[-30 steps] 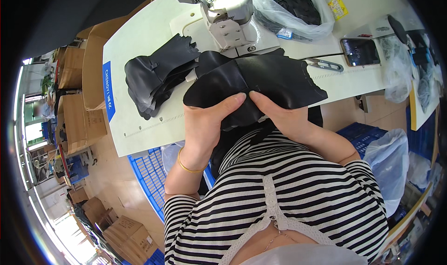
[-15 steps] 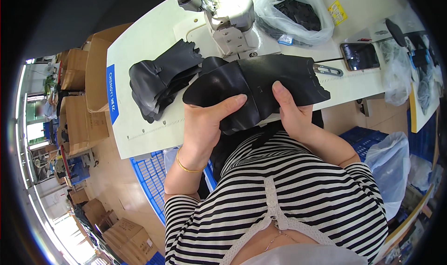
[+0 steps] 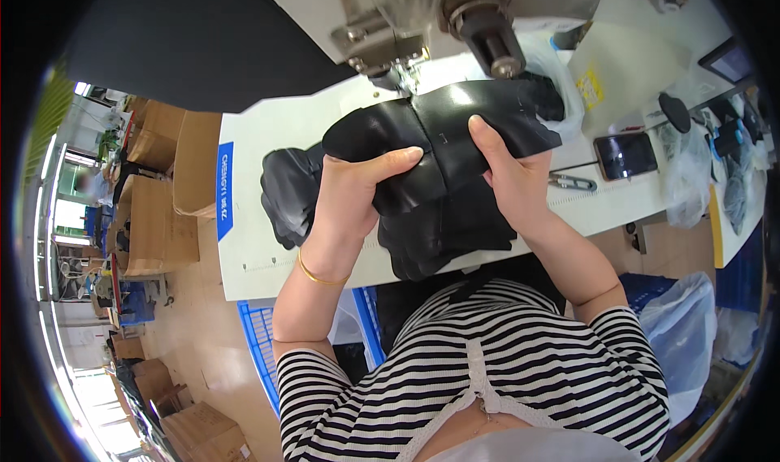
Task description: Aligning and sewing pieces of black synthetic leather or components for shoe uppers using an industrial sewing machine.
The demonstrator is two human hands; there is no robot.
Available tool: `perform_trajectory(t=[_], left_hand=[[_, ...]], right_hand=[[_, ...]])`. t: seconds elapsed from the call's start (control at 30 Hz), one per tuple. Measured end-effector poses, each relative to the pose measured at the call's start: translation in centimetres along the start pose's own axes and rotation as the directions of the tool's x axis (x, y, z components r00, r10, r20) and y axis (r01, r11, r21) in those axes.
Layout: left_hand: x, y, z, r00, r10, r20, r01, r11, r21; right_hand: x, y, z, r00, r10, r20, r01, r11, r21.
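Stretched between my hands is a black leather-like panel [image 3: 459,149] with a seam running across its middle. My left hand [image 3: 351,190] grips its left part, thumb on top near the seam. My right hand [image 3: 520,182] grips the right part, thumb on top; the other fingers of both hands are mostly hidden. The panel is raised just under the sewing machine's needle area [image 3: 404,76]. Below it, a stack of similar black pieces [image 3: 439,238] lies at the table's near edge. Another stack [image 3: 288,198] lies behind my left wrist.
The sewing machine head [image 3: 487,35] overhangs the white table [image 3: 260,251]. Toward the right are a plastic bag of black pieces [image 3: 573,112], a slim metal tool [image 3: 573,182] and a phone [image 3: 626,155]. A blue basket [image 3: 258,340] stands below the table's left part.
My hands have carried the panel up and slightly left toward the sewing machine, which now looms larger as the view shifted. The stack under the panel has come into sight.
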State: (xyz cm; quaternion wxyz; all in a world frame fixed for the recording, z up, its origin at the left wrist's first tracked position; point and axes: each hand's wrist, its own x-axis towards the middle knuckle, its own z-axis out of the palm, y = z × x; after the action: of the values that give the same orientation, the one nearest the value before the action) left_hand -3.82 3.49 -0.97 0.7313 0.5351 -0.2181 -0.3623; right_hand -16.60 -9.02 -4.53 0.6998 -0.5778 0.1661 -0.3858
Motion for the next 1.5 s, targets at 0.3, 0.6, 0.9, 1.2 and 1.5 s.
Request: perform_trajectory(t=[0.3, 0.6, 0.9, 1.2, 1.5], left_hand=[[4.5, 1.8, -0.1, 0.996, -0.08, -0.051, 0.075, 0.994, -0.085], [5.5, 2.4, -0.3, 0.995, -0.092, -0.048, 0.092, 0.996, -0.011], [5.8, 2.2, -0.9, 0.997, -0.079, -0.005, 0.08, 0.996, 0.038], [6.2, 2.6, -1.4, 0.986, -0.16, -0.046, 0.161, 0.987, 0.02], [6.5, 2.6, -1.5, 0.984, -0.179, 0.0, 0.179, 0.984, -0.016]], right_hand=[[5.1, 0.8, 1.1, 0.994, -0.094, -0.06, 0.094, 0.996, -0.01], [5.6, 1.5, 1.0, 0.986, -0.142, -0.092, 0.142, 0.99, -0.009], [5.6, 1.2, 1.3, 0.987, -0.127, -0.098, 0.129, 0.992, 0.015], [6.0, 1.2, 1.0, 0.986, -0.15, -0.074, 0.144, 0.986, -0.078], [6.2, 1.1, 1.1, 0.984, -0.171, -0.054, 0.168, 0.984, -0.067]])
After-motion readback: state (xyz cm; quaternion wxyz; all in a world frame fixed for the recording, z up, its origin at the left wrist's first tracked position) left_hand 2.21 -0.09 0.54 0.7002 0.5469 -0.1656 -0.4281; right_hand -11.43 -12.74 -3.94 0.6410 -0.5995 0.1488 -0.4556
